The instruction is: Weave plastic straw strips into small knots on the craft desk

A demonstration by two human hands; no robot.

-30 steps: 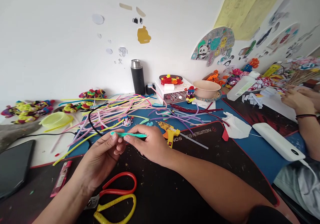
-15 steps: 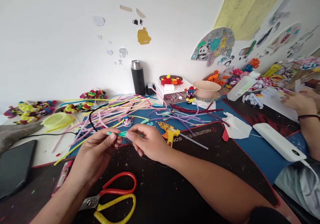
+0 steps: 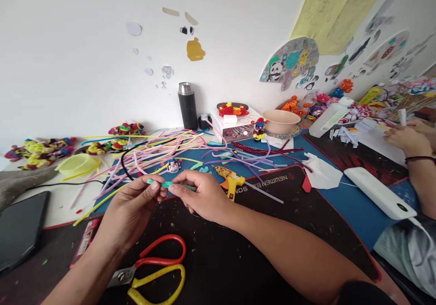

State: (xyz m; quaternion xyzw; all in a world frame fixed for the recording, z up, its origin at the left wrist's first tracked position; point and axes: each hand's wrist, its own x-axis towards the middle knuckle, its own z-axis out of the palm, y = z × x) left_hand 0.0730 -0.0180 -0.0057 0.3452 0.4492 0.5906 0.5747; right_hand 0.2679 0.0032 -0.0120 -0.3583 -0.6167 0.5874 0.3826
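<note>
A short green pipe cleaner (image 3: 166, 184) is pinched between both hands above the dark mat. My left hand (image 3: 136, 200) has thumb and forefinger closed on its left end. Close beside it, my right hand (image 3: 200, 194) grips the other end, and a bit of green sticks out past its thumb. Whether it is one piece or several twisted together, I cannot tell. Scissors (image 3: 160, 260) with one red and one yellow handle lie below the hands, their blades partly hidden by my left forearm. Just right of my right hand rests a yellow glue gun (image 3: 233, 181).
Loose pipe cleaners (image 3: 160, 148) cover the back of the table. A black flask (image 3: 188, 107) and a white box (image 3: 221, 123) stand by the wall. At left lies a phone (image 3: 23, 228). To the right are a power bank (image 3: 379, 194) and another person's hands (image 3: 408, 137).
My fingers have shifted slightly on the green pipe cleaner, the right thumb moving a little to the left. More green now shows past the right thumb. The table items stay put.
</note>
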